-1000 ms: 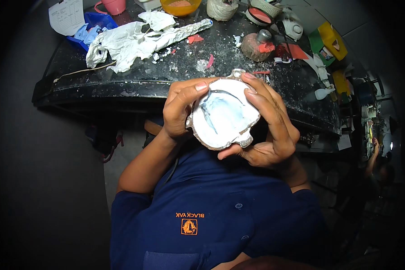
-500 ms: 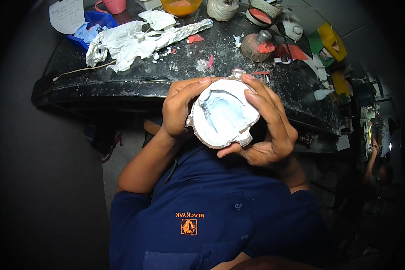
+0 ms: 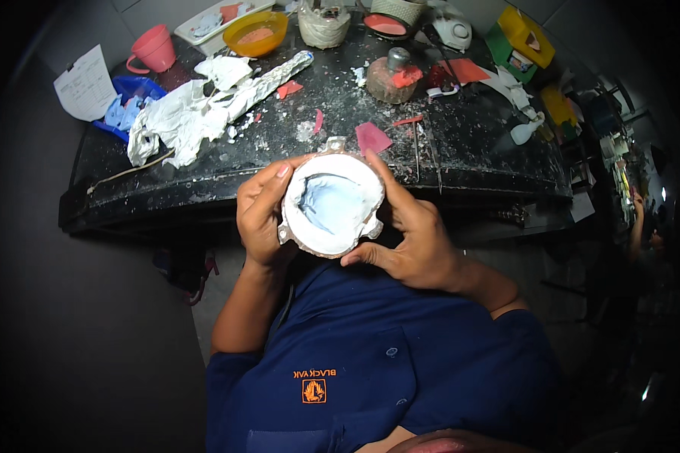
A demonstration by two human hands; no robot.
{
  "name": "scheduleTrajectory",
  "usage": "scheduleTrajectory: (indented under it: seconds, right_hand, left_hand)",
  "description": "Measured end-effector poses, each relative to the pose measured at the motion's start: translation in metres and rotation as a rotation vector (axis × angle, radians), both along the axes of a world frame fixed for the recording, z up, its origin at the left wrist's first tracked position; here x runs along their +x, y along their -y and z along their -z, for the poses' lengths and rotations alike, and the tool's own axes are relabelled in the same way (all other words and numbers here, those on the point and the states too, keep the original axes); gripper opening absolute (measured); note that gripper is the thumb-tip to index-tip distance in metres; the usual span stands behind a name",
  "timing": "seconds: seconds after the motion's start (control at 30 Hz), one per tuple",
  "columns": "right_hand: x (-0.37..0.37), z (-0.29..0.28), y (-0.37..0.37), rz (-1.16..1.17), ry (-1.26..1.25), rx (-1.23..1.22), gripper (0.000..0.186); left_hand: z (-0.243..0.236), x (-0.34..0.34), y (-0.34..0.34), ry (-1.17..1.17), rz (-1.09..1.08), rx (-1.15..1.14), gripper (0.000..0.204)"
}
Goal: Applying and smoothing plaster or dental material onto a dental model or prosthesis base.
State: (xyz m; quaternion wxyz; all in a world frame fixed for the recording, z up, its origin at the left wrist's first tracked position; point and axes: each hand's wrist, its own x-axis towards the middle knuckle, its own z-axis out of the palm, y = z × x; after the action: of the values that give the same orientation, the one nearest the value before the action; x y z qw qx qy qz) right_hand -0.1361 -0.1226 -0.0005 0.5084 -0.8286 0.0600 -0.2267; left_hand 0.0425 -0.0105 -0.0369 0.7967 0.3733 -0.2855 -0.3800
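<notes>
Between my two hands is a round metal dental flask half (image 3: 293,243), packed with white plaster (image 3: 363,175). A deep hollow (image 3: 329,202) in the plaster, pale bluish inside, faces up toward me. Small lugs stick out from the flask's rim. My left hand (image 3: 261,215) grips its left side, thumb by the upper left rim. On the other side, my right hand (image 3: 423,238) holds it between the thumb at the lower rim and the fingers at the upper right. The flask is held in front of the bench edge, above my lap; its underside is hidden.
On the black, plaster-spotted bench (image 3: 279,147) lie a pink wax piece (image 3: 373,139), thin tools (image 3: 418,147) and crumpled white plastic (image 3: 177,124). Farther back are a burner-like pot (image 3: 391,81), an orange bowl (image 3: 255,34), a pink mug (image 3: 155,49) and a blue tray (image 3: 159,89).
The flask and both hands sit farther left in view, while the bench shows lower. My right fingers have moved off the plaster face to the rim, and the pink wax piece now shows.
</notes>
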Motion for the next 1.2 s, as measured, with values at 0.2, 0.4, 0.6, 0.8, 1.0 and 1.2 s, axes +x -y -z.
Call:
scheduleTrajectory:
  seconds: [0.2, 0.4, 0.6, 0.8, 1.0, 1.2]
  right_hand:
    - [-0.008, 0.001, -0.002, -0.041, -0.091, 0.118, 0.105]
    - [-0.006, -0.004, -0.003, -0.026, -0.023, 0.175, 0.100]
    - [-0.016, -0.006, 0.002, 0.009, -0.121, 0.142, 0.100]
    - [-0.009, 0.006, 0.001, -0.017, -0.028, 0.151, 0.098]
    - [-0.008, 0.008, -0.004, -0.054, 0.063, 0.324, 0.094]
    - [-0.009, 0.001, -0.004, -0.062, 0.066, 0.216, 0.094]
  left_hand:
    - [-0.007, -0.009, -0.016, 0.044, -0.061, 0.028, 0.044]
    - [-0.008, -0.010, -0.015, 0.061, -0.078, 0.101, 0.041]
    - [-0.010, -0.012, -0.010, 0.053, -0.081, 0.128, 0.040]
    - [-0.021, -0.014, -0.015, 0.155, -0.110, 0.084, 0.047]
    - [-0.026, -0.015, -0.017, 0.139, -0.056, 0.039, 0.053]
    - [-0.026, -0.015, -0.018, 0.165, -0.061, 0.075, 0.050]
